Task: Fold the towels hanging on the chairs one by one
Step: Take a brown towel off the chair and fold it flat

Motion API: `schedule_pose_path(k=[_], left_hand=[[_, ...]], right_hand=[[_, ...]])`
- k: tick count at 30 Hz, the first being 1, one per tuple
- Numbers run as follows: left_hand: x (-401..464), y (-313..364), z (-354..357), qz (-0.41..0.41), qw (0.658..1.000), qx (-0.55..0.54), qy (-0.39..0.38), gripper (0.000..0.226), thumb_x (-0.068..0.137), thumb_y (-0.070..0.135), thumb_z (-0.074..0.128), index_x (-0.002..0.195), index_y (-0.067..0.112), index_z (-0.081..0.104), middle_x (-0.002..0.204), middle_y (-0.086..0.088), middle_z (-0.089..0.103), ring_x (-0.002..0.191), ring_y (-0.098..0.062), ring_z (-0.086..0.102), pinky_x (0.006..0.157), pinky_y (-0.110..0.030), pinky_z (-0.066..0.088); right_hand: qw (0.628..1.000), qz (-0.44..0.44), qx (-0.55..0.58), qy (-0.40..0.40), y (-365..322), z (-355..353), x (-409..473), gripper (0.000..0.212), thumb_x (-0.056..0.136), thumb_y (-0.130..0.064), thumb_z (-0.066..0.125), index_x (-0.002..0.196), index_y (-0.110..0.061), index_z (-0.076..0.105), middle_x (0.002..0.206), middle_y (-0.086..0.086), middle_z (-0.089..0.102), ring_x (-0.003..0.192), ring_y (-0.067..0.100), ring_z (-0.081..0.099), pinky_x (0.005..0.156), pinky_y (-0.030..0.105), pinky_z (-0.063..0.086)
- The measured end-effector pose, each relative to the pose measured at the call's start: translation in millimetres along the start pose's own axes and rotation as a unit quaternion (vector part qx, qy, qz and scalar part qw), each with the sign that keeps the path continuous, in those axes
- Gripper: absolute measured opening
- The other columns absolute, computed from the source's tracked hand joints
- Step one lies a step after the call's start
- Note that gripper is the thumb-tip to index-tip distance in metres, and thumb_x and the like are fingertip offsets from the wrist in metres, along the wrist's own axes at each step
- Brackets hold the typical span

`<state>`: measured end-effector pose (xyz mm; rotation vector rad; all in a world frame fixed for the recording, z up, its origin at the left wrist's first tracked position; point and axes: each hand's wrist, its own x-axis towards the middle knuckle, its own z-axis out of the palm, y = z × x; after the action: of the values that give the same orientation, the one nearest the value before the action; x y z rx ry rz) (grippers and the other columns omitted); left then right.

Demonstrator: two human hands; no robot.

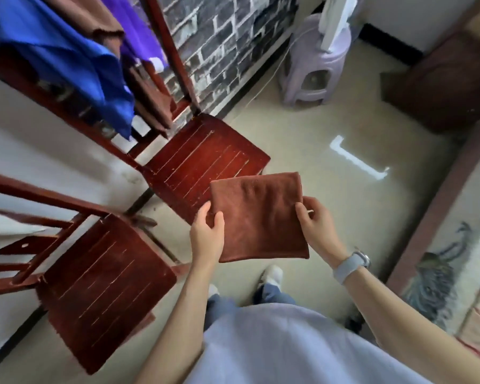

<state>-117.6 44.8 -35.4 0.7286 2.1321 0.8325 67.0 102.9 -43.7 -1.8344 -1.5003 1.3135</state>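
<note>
Towel [261, 217] brown, folded square, flat, pinched both edges.

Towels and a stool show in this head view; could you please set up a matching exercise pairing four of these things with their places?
Things:
1. brown folded towel
2. blue towel
3. lilac stool
4. grey watch

Places:
A. on the floor by the brick wall
B. on the right wrist
C. draped over the far chair's back
D. held between both hands

Pairs: 1-D, 2-C, 3-A, 4-B
</note>
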Motion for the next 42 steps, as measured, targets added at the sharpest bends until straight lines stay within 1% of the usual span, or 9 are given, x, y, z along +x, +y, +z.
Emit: schedule_pose_path(k=[4,8,12,18,22,25,32,38,42], left_hand=[[12.4,85.9,82.8,0.088,0.994,0.027,-0.062,0.039,0.092,0.014,0.049,0.13,0.006,0.048,0.133,-0.01,0.053,0.122,-0.021,0.048,0.086,-0.009,0.028],[38.1,154.4,159.9,0.143,0.98,0.055,-0.129,0.038,0.09,0.012,0.051,0.127,0.004,0.051,0.127,-0.012,0.057,0.115,-0.024,0.053,0.082,-0.01,0.032],[74.6,221.2,232.4,0.166,0.97,0.074,-0.164,0.037,0.09,0.014,0.052,0.126,0.006,0.053,0.121,-0.012,0.061,0.109,-0.025,0.057,0.087,-0.02,0.038],[141.0,346.3,338.3,0.187,0.953,0.072,-0.225,0.036,0.09,0.013,0.052,0.125,0.008,0.054,0.116,-0.012,0.064,0.104,-0.023,0.059,0.083,-0.017,0.037],[175.5,430.4,400.3,0.22,0.942,0.079,-0.242,0.034,0.09,0.011,0.052,0.123,0.007,0.055,0.115,-0.01,0.063,0.101,-0.019,0.058,0.085,-0.02,0.038],[192.9,483.7,452.4,0.241,0.93,0.094,-0.263,0.034,0.09,0.014,0.052,0.123,0.009,0.055,0.119,-0.01,0.062,0.109,-0.024,0.057,0.094,-0.028,0.041],[212.7,590.7,596.4,0.28,0.903,0.114,-0.305,0.034,0.089,0.017,0.053,0.123,0.012,0.056,0.12,-0.005,0.062,0.11,-0.021,0.056,0.099,-0.032,0.042],[231.1,695.4,743.0,0.264,0.915,0.102,-0.289,0.034,0.089,0.016,0.054,0.122,0.011,0.057,0.117,-0.005,0.063,0.106,-0.019,0.057,0.099,-0.031,0.042],[244.7,761.9,840.6,0.227,0.926,0.071,-0.294,0.033,0.09,0.016,0.052,0.123,0.013,0.055,0.12,-0.005,0.061,0.108,-0.018,0.057,0.1,-0.037,0.044]], right_hand=[[0.994,0.042,0.027,0.099,16.7,-88.6,37.4,0.024,0.095,-0.016,0.045,0.11,-0.004,0.059,0.099,0.004,0.061,0.088,0.018,0.056,0.077,0.029,0.043],[0.98,0.072,0.059,0.176,27.9,-155.8,77.3,0.025,0.095,-0.014,0.045,0.11,0.0,0.058,0.095,0.004,0.059,0.085,0.018,0.054,0.066,0.017,0.034],[0.966,0.097,0.081,0.224,30.4,-211.9,138.2,0.024,0.094,-0.014,0.046,0.109,0.0,0.059,0.096,0.006,0.059,0.087,0.017,0.053,0.069,0.018,0.034],[0.946,0.13,0.082,0.287,10.3,-306.3,260.6,0.025,0.094,-0.016,0.047,0.111,-0.002,0.059,0.097,0.004,0.059,0.089,0.015,0.052,0.068,0.018,0.031],[0.934,0.141,0.105,0.311,-8.6,-371.0,328.9,0.025,0.094,-0.017,0.047,0.111,-0.005,0.059,0.098,0.001,0.059,0.092,0.012,0.051,0.075,0.02,0.033],[0.922,0.153,0.128,0.332,-9.3,-416.8,369.0,0.027,0.094,-0.021,0.046,0.114,-0.008,0.058,0.102,-0.001,0.058,0.096,0.012,0.051,0.082,0.024,0.036],[0.902,0.16,0.165,0.366,23.5,-539.8,471.3,0.031,0.096,-0.025,0.042,0.121,-0.01,0.054,0.104,-0.002,0.055,0.098,0.014,0.051,0.081,0.025,0.035],[0.909,0.146,0.188,0.342,61.8,-677.0,596.0,0.035,0.096,-0.027,0.042,0.125,-0.01,0.052,0.116,0.002,0.057,0.102,0.012,0.049,0.087,0.027,0.04],[0.908,0.143,0.18,0.35,74.6,-766.6,672.0,0.033,0.095,-0.024,0.043,0.123,-0.009,0.053,0.116,0.002,0.058,0.105,0.013,0.051,0.089,0.026,0.04]])
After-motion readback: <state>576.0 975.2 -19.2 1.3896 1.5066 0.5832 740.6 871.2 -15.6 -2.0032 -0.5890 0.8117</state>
